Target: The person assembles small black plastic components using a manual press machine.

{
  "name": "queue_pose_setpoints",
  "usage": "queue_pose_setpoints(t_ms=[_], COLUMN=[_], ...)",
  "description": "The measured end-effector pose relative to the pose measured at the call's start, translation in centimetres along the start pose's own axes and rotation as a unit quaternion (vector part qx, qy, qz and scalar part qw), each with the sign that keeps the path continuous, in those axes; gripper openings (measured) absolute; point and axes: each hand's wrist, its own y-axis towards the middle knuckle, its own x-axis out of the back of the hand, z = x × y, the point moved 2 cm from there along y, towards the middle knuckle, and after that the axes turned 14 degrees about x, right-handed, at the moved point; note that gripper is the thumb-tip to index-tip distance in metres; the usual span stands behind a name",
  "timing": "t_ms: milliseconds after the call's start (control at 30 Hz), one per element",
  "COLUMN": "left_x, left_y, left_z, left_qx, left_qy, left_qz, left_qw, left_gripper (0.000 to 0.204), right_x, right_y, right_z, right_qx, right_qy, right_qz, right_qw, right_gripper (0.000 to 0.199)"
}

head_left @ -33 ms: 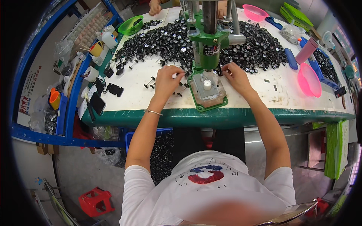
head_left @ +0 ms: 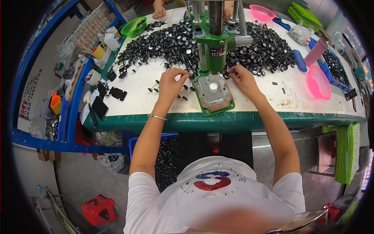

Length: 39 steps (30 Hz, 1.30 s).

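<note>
A green hand press (head_left: 216, 46) stands in front of me, with a short white cylinder (head_left: 213, 87) upright on its base plate (head_left: 204, 102). To the left of the base, my left hand (head_left: 170, 82) is closed in a pinch; what is between its fingertips is too small to tell. My right hand (head_left: 244, 81) is on the other side of the press, fingertips pinched beside small black wheels at the pile's edge. Whether it grips one of them is unclear. Several wheel-and-axle pieces (head_left: 186, 93) lie close to my left hand.
A broad pile of black wheels on axles (head_left: 167, 43) spreads behind the press. Pink bowls (head_left: 318, 82) and a green bowl (head_left: 134, 26) sit around it. At the far edge is another person's hand (head_left: 158, 9). A blue rack (head_left: 72, 113) borders the left side.
</note>
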Motion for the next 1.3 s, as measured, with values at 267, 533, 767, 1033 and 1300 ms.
queue_pose_setpoints(t_ms=[267, 533, 767, 1033, 1300], left_x=[1.2, -0.3, -1.7, -2.3, -1.4], left_y=[-1.1, -2.5, -3.5, -3.8, -3.9], left_z=[-1.6, -1.9, -1.9, -3.3, -3.7], left_qx=[0.247, 0.245, 0.181, 0.282, 0.288], left_qy=[-0.313, -0.341, -0.317, -0.371, -0.375], left_qz=[0.149, 0.152, 0.061, 0.12, 0.121], left_qw=[0.905, 0.895, 0.929, 0.876, 0.873], left_gripper=[0.019, 0.02, 0.013, 0.017, 0.018], right_x=[0.9, 1.1, -0.5, -0.6, 4.3], right_y=[0.2, 0.5, -0.9, -0.6, -2.8], right_z=[1.4, 7.3, 9.3, 8.3, -1.7], right_qx=[-0.092, 0.073, 0.142, 0.108, -0.08], right_qy=[0.229, 0.167, 0.051, 0.132, 0.061], right_qz=[-0.052, -0.052, -0.047, -0.065, -0.152], right_qw=[0.968, 0.982, 0.987, 0.983, 0.983], right_gripper=[0.019, 0.019, 0.014, 0.015, 0.018])
